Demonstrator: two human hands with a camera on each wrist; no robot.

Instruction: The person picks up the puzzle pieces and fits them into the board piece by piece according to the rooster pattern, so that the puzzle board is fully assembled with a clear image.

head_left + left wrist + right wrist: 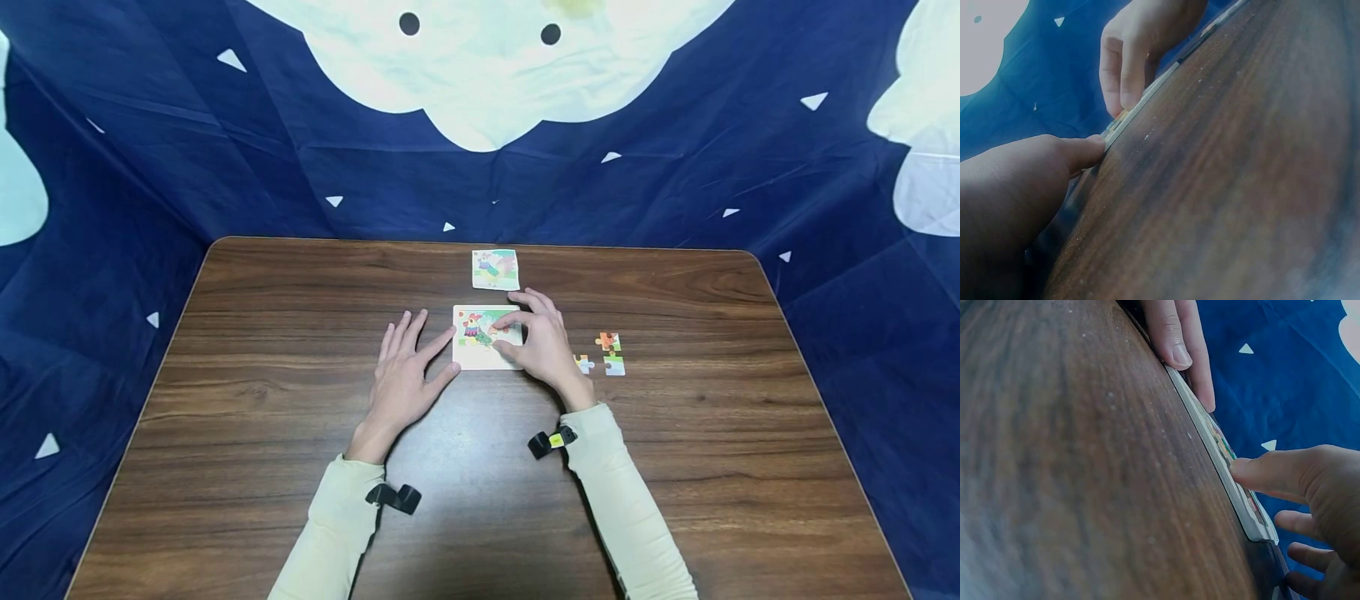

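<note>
A small jigsaw board [468, 360] with a pale frame and a colourful bird picture lies flat on the table. My left hand [401, 383] rests at its left side, fingers spread, with thumb and index finger touching the board's edge. Over the board's right part is my right hand [546, 346]. Its thumb and index finger pinch a puzzle piece on the picture, mostly hidden by the fingers. In the right wrist view, the right thumb [1263, 472] meets the board's surface while the other fingers hang beyond the far edge.
Behind the board lies a picture card [495, 269] showing a similar bird. Loose puzzle pieces [615, 366] lie to the right, one partly behind my right wrist. The brown wooden table [262, 500] ends at a blue patterned cloth [360, 158] hanging behind and at both sides.
</note>
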